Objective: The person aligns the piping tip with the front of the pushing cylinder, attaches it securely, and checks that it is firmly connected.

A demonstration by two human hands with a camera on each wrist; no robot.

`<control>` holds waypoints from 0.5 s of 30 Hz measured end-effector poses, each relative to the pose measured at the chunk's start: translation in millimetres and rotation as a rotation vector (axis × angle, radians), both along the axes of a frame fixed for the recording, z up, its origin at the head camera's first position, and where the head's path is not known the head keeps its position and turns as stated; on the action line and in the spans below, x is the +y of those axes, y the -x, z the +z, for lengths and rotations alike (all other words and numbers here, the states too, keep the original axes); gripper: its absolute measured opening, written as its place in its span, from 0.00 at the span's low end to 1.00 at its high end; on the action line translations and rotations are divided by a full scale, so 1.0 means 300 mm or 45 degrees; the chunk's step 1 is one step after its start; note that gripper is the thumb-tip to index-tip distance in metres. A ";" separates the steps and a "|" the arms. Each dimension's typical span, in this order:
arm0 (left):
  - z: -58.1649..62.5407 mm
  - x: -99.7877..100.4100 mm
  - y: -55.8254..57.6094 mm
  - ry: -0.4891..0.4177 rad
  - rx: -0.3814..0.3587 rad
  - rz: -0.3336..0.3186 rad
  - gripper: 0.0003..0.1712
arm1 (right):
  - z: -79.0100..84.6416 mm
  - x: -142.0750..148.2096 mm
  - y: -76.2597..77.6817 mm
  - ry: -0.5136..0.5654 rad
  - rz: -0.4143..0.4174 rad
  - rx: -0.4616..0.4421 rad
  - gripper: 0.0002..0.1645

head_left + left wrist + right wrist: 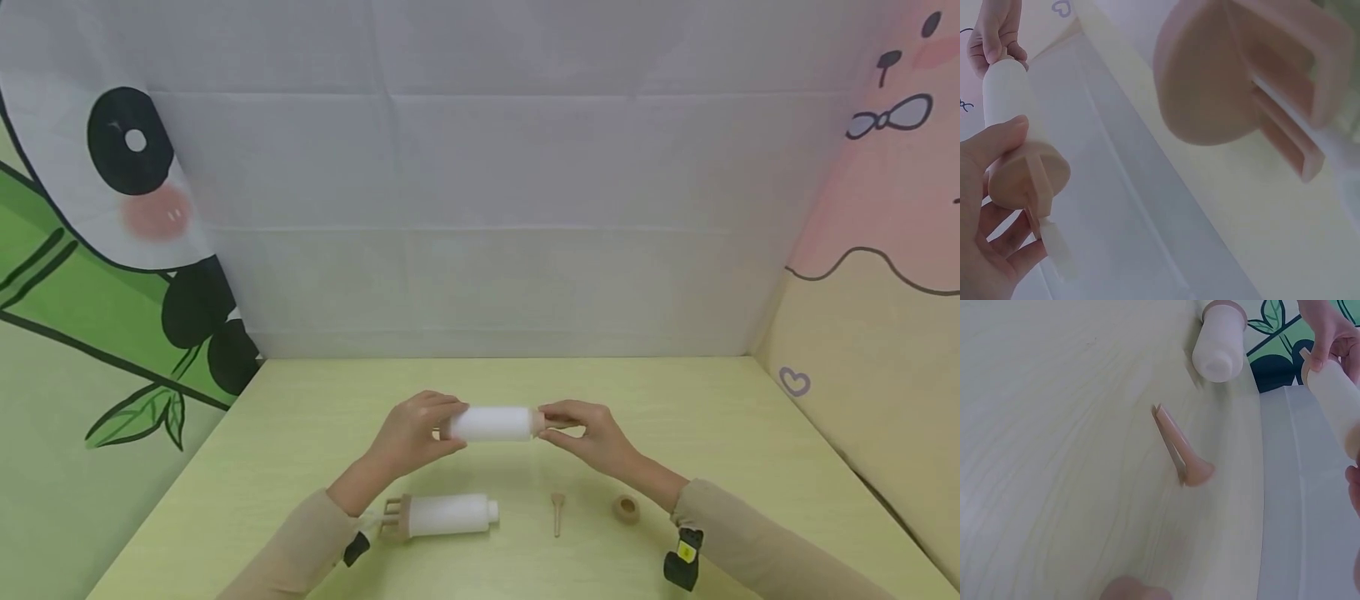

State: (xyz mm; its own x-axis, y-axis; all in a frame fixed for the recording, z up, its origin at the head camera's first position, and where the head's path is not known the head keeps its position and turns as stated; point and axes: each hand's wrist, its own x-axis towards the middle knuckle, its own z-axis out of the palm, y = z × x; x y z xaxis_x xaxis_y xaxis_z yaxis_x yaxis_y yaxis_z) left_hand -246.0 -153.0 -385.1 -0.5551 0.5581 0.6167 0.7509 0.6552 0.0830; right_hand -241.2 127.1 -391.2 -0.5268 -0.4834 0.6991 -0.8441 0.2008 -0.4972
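Note:
My left hand (422, 429) grips the base end of a white bottle (495, 423) held level above the table. In the left wrist view this end has a tan cap (1025, 181) with flat prongs sticking out. At the bottle's other end my right hand (592, 433) pinches a tan end piece (538, 422), which its fingers partly cover. Below lies a second white bottle (450, 515), its tan pronged cap to the left and narrow white neck to the right. To its right are a slim tan stem (557, 512) with a flared end and a tan ring (626, 508).
All of this is over a pale yellow table (675, 400). A plain light sheet (487, 250) hangs behind it, with printed cartoon panels at left and right. Each sleeve bears a small black device (682, 560) at the wrist.

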 end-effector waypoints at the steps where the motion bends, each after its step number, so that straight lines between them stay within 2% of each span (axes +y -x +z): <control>1: -0.001 0.000 0.001 -0.004 0.003 -0.004 0.26 | 0.000 0.001 -0.001 -0.002 0.003 -0.007 0.17; 7: -0.007 -0.001 0.002 -0.025 0.012 -0.028 0.26 | 0.001 0.003 0.000 0.012 -0.002 -0.012 0.18; 15: -0.005 0.001 0.005 -0.055 -0.011 -0.041 0.27 | 0.004 -0.005 0.002 0.044 0.014 0.097 0.20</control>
